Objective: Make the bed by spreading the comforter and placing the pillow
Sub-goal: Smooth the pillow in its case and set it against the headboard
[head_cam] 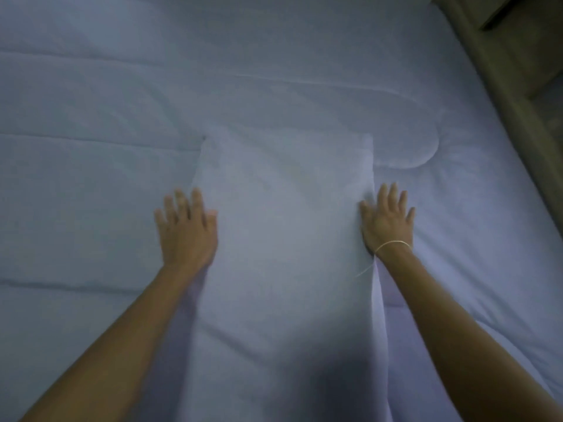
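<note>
A pale blue pillow [283,245] lies lengthwise in the middle of the view, on top of the pale blue quilted comforter [91,178] that covers the bed. My left hand [185,229] rests flat with spread fingers against the pillow's left edge. My right hand [387,220], a thin band on its wrist, lies flat against the pillow's right edge. Neither hand holds anything. A rounded corner of the comforter [420,147] shows just beyond the pillow's far right corner, with the sheet [475,208] under it.
The bed's right edge runs diagonally down the right side, with a dim floor [518,80] and a dark piece of furniture [518,10] beyond it at the top right. Bedding fills the rest of the view.
</note>
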The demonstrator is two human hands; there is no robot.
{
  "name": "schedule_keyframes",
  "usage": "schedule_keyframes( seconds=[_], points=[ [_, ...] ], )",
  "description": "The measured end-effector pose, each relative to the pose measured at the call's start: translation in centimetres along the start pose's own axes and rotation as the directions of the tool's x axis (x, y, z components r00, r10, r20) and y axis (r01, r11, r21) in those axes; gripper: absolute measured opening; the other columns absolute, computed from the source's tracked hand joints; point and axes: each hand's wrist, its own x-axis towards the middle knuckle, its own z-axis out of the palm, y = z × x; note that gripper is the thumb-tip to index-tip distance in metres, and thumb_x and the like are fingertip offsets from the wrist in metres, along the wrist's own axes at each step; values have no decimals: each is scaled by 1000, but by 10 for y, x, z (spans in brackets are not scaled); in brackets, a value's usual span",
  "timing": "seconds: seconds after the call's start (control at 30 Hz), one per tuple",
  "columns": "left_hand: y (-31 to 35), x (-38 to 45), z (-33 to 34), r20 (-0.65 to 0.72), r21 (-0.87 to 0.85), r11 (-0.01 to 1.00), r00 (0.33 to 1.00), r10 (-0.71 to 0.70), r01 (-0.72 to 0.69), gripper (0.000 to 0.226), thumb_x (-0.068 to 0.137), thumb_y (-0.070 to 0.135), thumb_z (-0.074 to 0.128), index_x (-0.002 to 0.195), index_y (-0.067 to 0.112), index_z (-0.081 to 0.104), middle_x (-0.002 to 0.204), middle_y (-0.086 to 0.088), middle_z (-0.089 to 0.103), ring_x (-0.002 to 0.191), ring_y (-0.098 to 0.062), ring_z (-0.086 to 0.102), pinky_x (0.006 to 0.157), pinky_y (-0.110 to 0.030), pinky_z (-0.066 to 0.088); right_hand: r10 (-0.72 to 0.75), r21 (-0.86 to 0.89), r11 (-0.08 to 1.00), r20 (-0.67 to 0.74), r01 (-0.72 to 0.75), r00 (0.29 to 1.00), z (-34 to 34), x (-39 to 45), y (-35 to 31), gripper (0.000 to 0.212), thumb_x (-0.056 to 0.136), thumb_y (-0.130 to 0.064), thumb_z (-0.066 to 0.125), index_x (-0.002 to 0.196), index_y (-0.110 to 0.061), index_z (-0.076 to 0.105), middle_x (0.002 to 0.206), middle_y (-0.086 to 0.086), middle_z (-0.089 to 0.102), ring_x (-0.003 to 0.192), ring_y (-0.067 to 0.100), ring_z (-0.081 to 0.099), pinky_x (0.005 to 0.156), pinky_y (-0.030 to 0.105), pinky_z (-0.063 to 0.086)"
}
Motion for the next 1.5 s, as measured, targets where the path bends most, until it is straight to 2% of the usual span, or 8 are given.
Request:
schedule_keyframes(
  seconds=[0.1,0.23,0.47,0.57,0.7,1.03,1.37,1.5],
  points=[
    [20,18,-1,-114,7,989,983,145,-145,60,95,40,23,145,9,31,154,-19,24,142,-40,19,115,-54,10,-234,-19,972,-155,234,960,-6,15,-36,57,101,-35,26,150,-10,10,159,11,6,147,31,3,119,48,7],
    [100,28,14,-10,28,838,839,545,-544,60,94,41,11,148,18,25,156,-9,24,144,-28,22,116,-51,13,-470,-9,883,13,470,883,23,31,-97,52,101,-34,21,150,-24,8,160,8,1,148,26,-1,119,45,1],
    [89,126,10,97,87,946,948,303,-311,58,98,49,16,151,25,8,160,-7,2,147,-28,2,117,-52,-1,-261,-153,951,80,270,962,21,132,-87,56,97,-50,14,150,-31,8,160,0,2,147,25,1,118,51,0],
    [81,148,-7,19,57,987,988,152,-152,59,100,43,19,151,16,9,159,-14,1,146,-38,-1,117,-53,-1,-100,-121,987,20,102,995,9,145,-92,57,98,-46,15,151,-23,9,160,6,3,147,31,1,117,53,-1],
    [95,103,1,27,-19,926,926,376,-376,55,100,40,19,150,19,11,160,-9,6,147,-31,5,117,-51,4,-281,-99,955,-15,279,959,22,85,-123,59,98,-47,17,151,-23,5,160,5,0,147,26,-3,117,49,-5],
    [32,-86,10,142,3,916,907,396,-400,71,93,61,9,148,20,25,155,-13,24,143,-32,24,115,-46,9,-229,-124,962,127,245,965,29,-106,-68,69,92,-64,11,150,-30,-8,160,0,-12,146,24,-13,115,51,-12],
    [-36,-238,1,154,5,847,837,525,-532,69,93,61,24,148,20,27,156,-9,22,144,-26,16,114,-48,14,-122,-95,986,131,135,984,29,-259,-18,73,82,-71,2,146,-40,-15,158,-9,-17,147,22,-11,115,58,12],
    [-65,-274,0,170,-22,795,781,601,-606,67,94,60,22,147,19,30,155,-9,26,142,-26,22,114,-47,17,-131,132,984,80,120,988,33,-307,7,72,89,-68,16,150,-31,6,160,1,-4,146,34,7,114,47,24]
  ],
)
